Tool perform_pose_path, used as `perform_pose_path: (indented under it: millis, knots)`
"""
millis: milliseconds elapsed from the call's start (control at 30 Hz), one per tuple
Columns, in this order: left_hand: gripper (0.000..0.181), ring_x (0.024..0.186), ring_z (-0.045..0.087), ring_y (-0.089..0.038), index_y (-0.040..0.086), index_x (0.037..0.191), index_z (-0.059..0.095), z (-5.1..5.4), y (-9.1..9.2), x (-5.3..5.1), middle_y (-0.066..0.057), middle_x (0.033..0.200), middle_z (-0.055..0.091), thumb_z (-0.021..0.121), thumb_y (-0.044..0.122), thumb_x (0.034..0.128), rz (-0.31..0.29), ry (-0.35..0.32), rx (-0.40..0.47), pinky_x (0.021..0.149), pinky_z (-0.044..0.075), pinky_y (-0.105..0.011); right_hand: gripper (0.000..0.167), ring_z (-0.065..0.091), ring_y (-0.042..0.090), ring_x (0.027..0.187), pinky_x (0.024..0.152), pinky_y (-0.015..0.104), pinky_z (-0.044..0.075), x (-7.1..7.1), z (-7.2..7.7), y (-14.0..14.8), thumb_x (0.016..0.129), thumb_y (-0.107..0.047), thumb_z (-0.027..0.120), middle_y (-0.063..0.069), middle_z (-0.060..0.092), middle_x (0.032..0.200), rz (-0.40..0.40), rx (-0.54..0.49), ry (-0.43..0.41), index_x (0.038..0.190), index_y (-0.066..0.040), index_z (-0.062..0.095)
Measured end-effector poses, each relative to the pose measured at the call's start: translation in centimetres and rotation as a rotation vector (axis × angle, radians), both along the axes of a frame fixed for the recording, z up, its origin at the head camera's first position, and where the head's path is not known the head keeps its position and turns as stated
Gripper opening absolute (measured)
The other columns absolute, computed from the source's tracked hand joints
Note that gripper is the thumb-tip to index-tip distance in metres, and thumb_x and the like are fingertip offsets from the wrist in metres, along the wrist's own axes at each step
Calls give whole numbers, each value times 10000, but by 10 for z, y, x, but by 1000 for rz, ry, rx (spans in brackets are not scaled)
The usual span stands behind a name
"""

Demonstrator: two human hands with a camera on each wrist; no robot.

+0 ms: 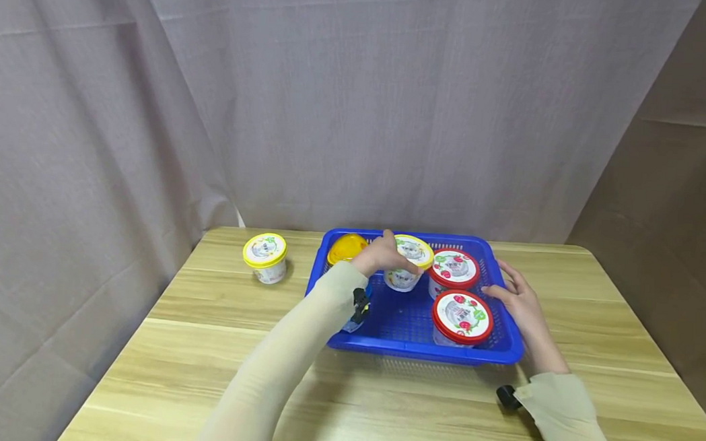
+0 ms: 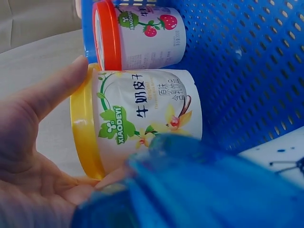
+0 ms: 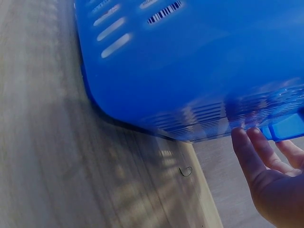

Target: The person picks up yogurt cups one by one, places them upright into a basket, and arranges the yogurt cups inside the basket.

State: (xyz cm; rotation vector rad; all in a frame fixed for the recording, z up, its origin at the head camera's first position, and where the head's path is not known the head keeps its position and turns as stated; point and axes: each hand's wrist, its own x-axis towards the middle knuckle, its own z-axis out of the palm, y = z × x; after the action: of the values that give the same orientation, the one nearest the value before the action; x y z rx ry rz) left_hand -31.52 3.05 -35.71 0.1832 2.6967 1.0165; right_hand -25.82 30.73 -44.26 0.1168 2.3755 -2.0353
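Observation:
A yellow-lidded white tub (image 2: 147,114) is in the grip of my left hand (image 1: 384,255), thumb and fingers round its lid. In the head view this tub hangs over the blue plastic basket (image 1: 406,347); whether its base touches the basket cannot be told. Two red-lidded tubs, the back one (image 1: 454,268) and the front one (image 1: 462,316), stand at the basket's right. My right hand (image 1: 520,305) holds the basket's right rim, thumb over it and fingertips against the outer side. An amber-topped container (image 1: 348,247) sits in the back left corner, partly behind my left hand.
Another yellow-lidded tub (image 1: 266,258) stands on the wooden table (image 1: 199,346), left of the basket. A blue see-through item (image 1: 351,326) in the basket is mostly hidden under my left forearm. Grey cloth (image 1: 359,113) hangs behind the table.

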Motion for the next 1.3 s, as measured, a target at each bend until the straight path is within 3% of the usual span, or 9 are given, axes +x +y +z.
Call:
perform_pose_path:
  millis: [300, 467, 733, 933, 1133, 1300]
  knots:
    - [1059, 1292, 482, -307, -39, 1540, 244, 2, 0, 5, -211, 1476, 429, 868, 361, 785, -9, 57, -61, 1120, 394, -390, 813, 634, 23, 848, 727, 284, 588, 1, -1, -1, 981, -244, 646, 265, 365, 1527, -6, 1, -1, 1631, -190, 161]
    - [994, 1244, 496, -299, -57, 1501, 318, 2, -6, 7, -203, 1411, 466, 873, 342, 780, 1, 95, -123, 1095, 414, -375, 828, 647, 44, 855, 738, 300, 591, -2, 0, -7, 968, -253, 665, 247, 414, 1488, 17, 10, 6, 1630, -197, 171]
    - [964, 1239, 494, -319, -72, 1486, 346, 5, -7, 9, -224, 1409, 456, 873, 320, 780, -15, 93, -104, 1094, 421, -395, 823, 642, 36, 848, 730, 293, 590, -3, -1, -7, 966, -255, 665, 236, 427, 1473, 4, 16, 10, 1628, -193, 180]
    - [962, 1270, 483, -320, -77, 1484, 348, 6, -8, 8, -232, 1447, 431, 871, 325, 784, -11, 123, -126, 1107, 406, -382, 824, 652, 47, 848, 731, 298, 593, -2, 0, -7, 962, -240, 671, 145, 507, 1374, 9, 2, 17, 1627, -186, 187]
    - [897, 1184, 519, -309, -76, 1430, 409, 8, -8, 10, -212, 1348, 476, 884, 301, 769, -28, 143, -156, 1062, 446, -372, 825, 634, 31, 847, 732, 287, 587, -2, 2, -9, 972, -252, 653, 261, 395, 1502, 12, 16, 7, 1631, -190, 161]
    - [884, 1174, 532, -308, -80, 1413, 428, 8, -7, 13, -214, 1340, 481, 885, 305, 761, -43, 142, -197, 1049, 458, -367, 828, 639, 29, 851, 735, 287, 589, 0, 1, -10, 972, -240, 655, 243, 403, 1495, 14, 4, 7, 1631, -186, 157]
